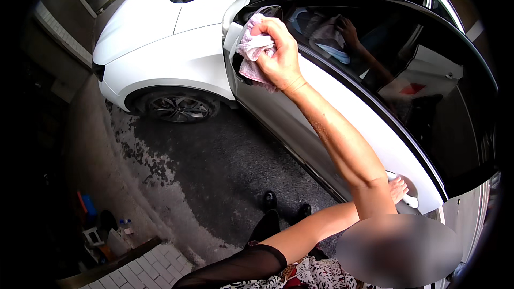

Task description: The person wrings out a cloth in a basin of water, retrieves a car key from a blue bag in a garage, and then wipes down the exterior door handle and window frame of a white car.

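My right hand (278, 56) is closed on a crumpled pale pink cloth (256, 48). It presses the cloth against the side mirror (240, 67) at the front of a white car door (326, 112), and the cloth hides much of the mirror. Beneath my right forearm, my left arm crosses to the right in a sheer black sleeve. There my left hand (397, 189) lies over the door handle (411, 201) with its fingers bent round it; the right arm covers part of this hand. The door stands swung out from the car body.
The dark door window (385, 75) reflects my arm and the cloth. Left of the door are the white fender and front wheel (179, 108). Wet dark ground (214, 166) lies beneath, with my black shoes (270, 199) on it. Assorted items (99, 230) sit beside white tiles at lower left.
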Tool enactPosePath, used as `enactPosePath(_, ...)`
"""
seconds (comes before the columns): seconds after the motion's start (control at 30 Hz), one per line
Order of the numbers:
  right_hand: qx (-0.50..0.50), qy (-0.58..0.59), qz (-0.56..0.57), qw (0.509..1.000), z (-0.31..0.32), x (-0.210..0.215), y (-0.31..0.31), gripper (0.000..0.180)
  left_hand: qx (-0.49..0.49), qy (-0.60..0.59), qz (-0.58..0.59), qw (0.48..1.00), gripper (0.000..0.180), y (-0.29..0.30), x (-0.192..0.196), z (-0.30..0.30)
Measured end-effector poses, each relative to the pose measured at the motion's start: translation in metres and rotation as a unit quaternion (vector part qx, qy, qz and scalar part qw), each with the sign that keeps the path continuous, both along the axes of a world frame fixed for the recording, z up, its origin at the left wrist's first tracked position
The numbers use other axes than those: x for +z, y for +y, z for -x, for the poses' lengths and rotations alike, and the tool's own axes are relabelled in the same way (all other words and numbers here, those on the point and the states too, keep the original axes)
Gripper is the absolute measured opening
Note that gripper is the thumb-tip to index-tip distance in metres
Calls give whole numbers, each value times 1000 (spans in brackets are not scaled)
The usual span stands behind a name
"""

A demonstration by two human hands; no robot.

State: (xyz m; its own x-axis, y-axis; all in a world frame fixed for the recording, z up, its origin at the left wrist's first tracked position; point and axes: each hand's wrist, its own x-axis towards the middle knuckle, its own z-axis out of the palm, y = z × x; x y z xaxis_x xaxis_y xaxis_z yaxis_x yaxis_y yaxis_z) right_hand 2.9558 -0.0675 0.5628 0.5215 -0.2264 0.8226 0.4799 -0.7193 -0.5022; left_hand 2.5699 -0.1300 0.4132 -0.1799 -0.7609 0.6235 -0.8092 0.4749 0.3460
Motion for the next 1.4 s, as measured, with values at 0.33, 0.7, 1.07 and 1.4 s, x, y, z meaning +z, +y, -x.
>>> enactPosePath(0.33, -62, 61, 554, 828, 37, -31, 41, 14, 31, -36, -125, 991, 11, -4, 39, 2)
enactPosePath(0.7, -4, 380, -242, 893, 330, -21, -15, 24, 19, 46, -31, 998, 8, 3, 21, -20)
enactPosePath(1.07, 24, 405, -557, 725, 731, -8, -52, 25, -21, 32, -62, 997, 15, 52, 43, -21)
enactPosePath(1.4, -285, 90, -685, 665, 730, -111, -114, 27, -38, 0, -120, 992, 15, 99, 63, -22)
